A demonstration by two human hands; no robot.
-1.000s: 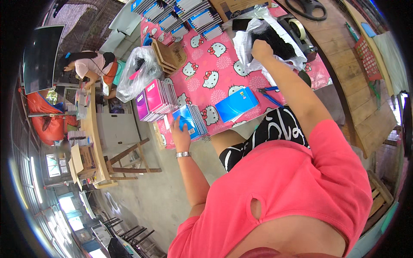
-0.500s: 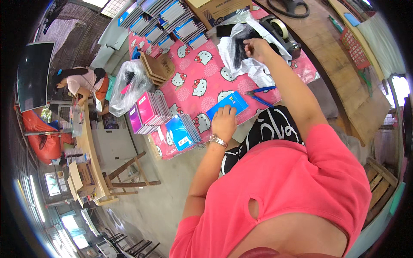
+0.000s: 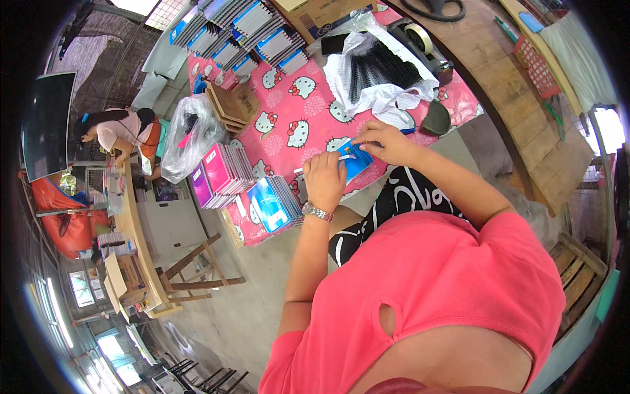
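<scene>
Blue notebook (image 3: 356, 167) has my half-curled left hand (image 3: 326, 179) at its left, near-pinched right hand (image 3: 386, 144) opposite. I can't tell their hold.

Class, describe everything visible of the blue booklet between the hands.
The blue booklet looks smooth and paper-covered, with small pale marks toward its far end. Partly hidden, it appears slanted near the front of the pink tablecloth. The left hand overlaps its left side; the right hand is at its far end.

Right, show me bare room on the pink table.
Widest bare patch: middle of the pink tablecloth, between brown cardboard, far notebook stacks, white wrapping and the left hand. Crowded: the near edge by the right hand and blue notebook, and the far end.
</scene>
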